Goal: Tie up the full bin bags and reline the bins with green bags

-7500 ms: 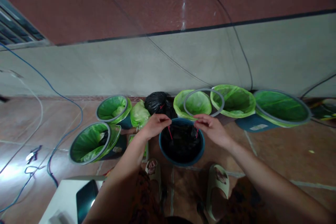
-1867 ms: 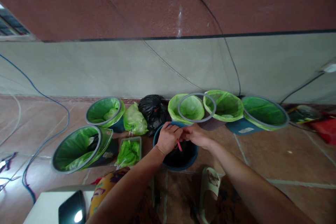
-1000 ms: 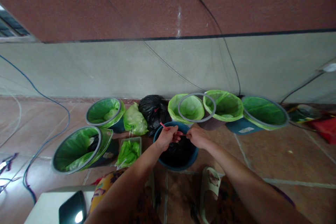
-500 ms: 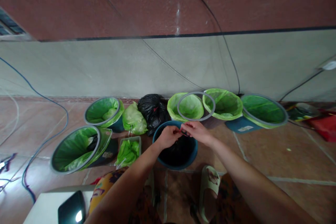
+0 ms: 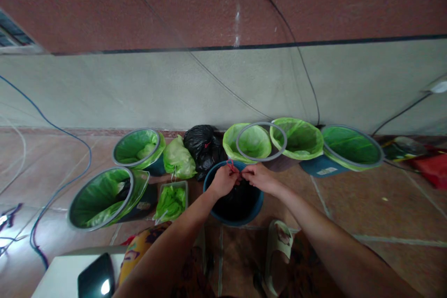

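Over a blue bin (image 5: pixel 257 208) with a black garbage bag (image 5: pixel 233 202) inside, my two hands meet, fingertips nearly touching. My left hand (image 5: pixel 225 180) pinches the bag's red drawstring (image 5: pixel 231 164), and a loop of it sticks up past the knuckles. Opposite, my right hand (image 5: pixel 259 178) is closed in a pinch at the same spot, apparently on the drawstring too; the fingers hide most of it. Behind the bin sits a tied black garbage bag (image 5: pixel 200 142) beside a knotted green bag (image 5: pixel 179 160).
Bins lined with green bags stand on both sides, such as the left bin (image 5: pixel 101 200) and right bin (image 5: pixel 351 146). A loose grey ring (image 5: pixel 238 142) rests across two bins. A small basket (image 5: pixel 186 191) holds green bags. A phone (image 5: pixel 96 277) lies on a white surface.
The red drawstring now forms a loop above my left hand. My right hand has drawn in slightly, its fingers now turned toward the left fingertips. The bins have not moved.
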Demonstrator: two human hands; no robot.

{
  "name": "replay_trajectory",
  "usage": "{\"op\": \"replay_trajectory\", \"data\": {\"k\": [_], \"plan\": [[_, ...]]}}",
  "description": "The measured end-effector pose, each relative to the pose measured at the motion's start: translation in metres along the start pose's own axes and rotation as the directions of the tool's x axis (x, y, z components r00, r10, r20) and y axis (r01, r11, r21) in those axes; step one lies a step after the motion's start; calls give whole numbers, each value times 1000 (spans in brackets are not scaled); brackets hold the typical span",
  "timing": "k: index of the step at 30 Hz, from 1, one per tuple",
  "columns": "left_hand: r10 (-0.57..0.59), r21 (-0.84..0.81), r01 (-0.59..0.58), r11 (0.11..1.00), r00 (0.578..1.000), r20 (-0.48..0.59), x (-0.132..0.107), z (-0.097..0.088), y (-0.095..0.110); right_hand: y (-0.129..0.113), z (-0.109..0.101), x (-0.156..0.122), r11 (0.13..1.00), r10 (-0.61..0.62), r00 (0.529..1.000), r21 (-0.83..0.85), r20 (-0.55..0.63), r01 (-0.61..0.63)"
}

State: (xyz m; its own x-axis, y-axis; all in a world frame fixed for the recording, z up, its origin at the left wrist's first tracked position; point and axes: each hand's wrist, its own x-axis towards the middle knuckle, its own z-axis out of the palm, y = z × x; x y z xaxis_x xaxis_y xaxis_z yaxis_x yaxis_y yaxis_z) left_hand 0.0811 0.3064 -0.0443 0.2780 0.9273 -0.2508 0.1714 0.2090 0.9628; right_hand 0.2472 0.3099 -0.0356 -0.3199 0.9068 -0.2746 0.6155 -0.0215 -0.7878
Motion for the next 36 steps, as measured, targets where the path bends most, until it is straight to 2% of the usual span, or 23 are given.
{"op": "replay_trajectory", "data": {"k": [3,8,11,15,19,24,26,29,32,36], "plan": [[-83,-79,81,994,996,-19,-3,0,3,-3,-5,-1,996,-15,999,-92,-35,11],[-127,-116,119,986,989,-71,-5,-2,3,-2,-3,-4,999,-12,1000,-44,24,13],[-52,-7,52,999,993,-108,-3,-4,1,6,2,-2,1000,21,996,-16,85,-20],[74,237,-51,970,993,-90,-1,-4,1,11,5,0,999,31,993,-48,114,-26],[138,261,-110,959,986,-89,-2,-4,2,7,4,-1,996,-13,997,-86,78,19],[246,310,-192,931,958,-147,-6,1,1,0,5,0,995,-38,999,-89,10,38],[265,294,-209,933,950,-165,-7,4,0,-4,6,0,998,-41,999,-43,-21,40],[263,211,-225,951,949,-176,-7,7,-1,-12,5,-3,996,17,1000,84,-10,-16],[224,99,-208,973,956,-192,-7,8,-1,-19,2,-6,975,87,996,203,23,-90],[162,31,-159,987,970,-180,-6,7,-2,-22,-2,-8,938,132,990,319,41,-138]]}}
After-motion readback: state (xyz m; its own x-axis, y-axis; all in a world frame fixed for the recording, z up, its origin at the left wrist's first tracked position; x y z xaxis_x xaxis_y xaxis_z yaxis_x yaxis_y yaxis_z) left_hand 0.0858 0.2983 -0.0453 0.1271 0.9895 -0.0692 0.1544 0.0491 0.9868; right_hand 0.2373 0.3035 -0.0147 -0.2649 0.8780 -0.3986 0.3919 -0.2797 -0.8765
